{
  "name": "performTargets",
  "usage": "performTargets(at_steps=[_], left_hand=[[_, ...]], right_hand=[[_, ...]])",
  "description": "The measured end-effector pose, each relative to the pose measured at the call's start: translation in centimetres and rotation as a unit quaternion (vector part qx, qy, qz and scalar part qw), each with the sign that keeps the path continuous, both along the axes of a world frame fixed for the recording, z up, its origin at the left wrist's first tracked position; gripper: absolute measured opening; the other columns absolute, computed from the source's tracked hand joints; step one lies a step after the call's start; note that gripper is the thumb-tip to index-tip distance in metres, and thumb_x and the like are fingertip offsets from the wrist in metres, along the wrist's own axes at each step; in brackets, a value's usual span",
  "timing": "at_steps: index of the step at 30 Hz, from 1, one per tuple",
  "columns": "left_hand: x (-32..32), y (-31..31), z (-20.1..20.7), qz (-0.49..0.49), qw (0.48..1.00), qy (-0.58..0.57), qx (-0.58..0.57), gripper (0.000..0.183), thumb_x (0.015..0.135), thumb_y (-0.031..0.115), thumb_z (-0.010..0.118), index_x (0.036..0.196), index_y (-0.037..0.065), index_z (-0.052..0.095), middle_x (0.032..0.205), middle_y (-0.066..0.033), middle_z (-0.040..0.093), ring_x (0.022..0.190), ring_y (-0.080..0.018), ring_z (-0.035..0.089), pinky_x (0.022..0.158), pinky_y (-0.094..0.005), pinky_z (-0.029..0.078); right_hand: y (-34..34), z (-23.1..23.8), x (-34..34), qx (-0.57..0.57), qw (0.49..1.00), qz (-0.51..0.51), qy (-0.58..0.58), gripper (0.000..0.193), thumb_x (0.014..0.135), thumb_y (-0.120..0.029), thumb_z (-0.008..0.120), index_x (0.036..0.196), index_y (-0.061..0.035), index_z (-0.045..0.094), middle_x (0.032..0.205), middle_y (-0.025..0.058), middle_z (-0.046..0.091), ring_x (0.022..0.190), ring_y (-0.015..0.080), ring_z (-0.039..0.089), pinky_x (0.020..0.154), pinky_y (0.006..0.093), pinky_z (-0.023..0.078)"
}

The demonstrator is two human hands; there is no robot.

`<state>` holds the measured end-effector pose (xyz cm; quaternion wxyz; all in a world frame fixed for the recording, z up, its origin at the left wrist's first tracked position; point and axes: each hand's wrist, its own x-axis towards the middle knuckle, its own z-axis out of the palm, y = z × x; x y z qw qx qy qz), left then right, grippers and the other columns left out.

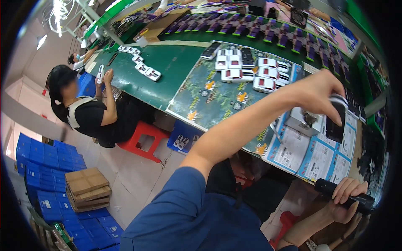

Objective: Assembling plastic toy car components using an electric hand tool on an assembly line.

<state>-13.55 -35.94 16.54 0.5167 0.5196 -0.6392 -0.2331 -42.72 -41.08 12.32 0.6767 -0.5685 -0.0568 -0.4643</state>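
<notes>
Over the table (180, 62), the left hand (320, 94) is holding a dark toy car (336, 130), its grip spread to the car's width; nearer the body, the right hand (348, 194) is wrapping snugly around a black cylindrical tool (327, 188).

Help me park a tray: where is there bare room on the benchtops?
Bare: the green tabletop between the line of white cars and the patterned mat; the mat's front-left part, between the clustered cars and its near edge. Crowded: the far side, lined with purple parts, and the right end, where the left hand holds a dark piece beside a pale block.
</notes>
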Motion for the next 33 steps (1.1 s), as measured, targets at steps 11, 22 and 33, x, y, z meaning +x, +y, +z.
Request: performTargets(at_steps=[11,22,33], left_hand=[[3.2,17.1,-17.3,0.118,0.708,0.687,-0.117,0.023,0.095,0.021,0.059,0.113,0.006,0.062,0.104,-0.0081,0.07,0.1,-0.0208,0.067,0.09,-0.0429,0.054],[-1.4,12.6,-17.9,0.045,0.616,0.784,-0.06,0.027,0.098,0.026,0.057,0.103,0.0,0.06,0.089,-0.0117,0.063,0.083,-0.0212,0.062,0.073,-0.0392,0.057],[-2.8,12.9,-17.3,0.14,0.786,0.6,0.048,0.036,0.084,0.001,0.067,0.118,-0.007,0.055,0.111,-0.0222,0.066,0.097,-0.0309,0.07,0.077,-0.0403,0.062]], right_hand=[[-0.9,-0.8,11.7,0.063,0.997,-0.004,-0.048,0.007,0.093,-0.01,0.055,0.098,-0.0088,0.049,0.07,0.0022,0.044,0.06,0.0111,0.043,0.051,0.0239,0.039],[-0.9,-0.4,15.7,-0.03,0.983,-0.179,0.008,0.011,0.086,-0.001,0.066,0.086,0.0,0.055,0.058,0.007,0.057,0.047,0.0145,0.056,0.052,0.0295,0.05],[-0.9,1.6,16.5,-0.024,0.978,-0.106,0.18,0.014,0.087,-0.01,0.067,0.083,-0.0046,0.055,0.056,0.0038,0.051,0.044,0.0142,0.05,0.048,0.0298,0.045]])
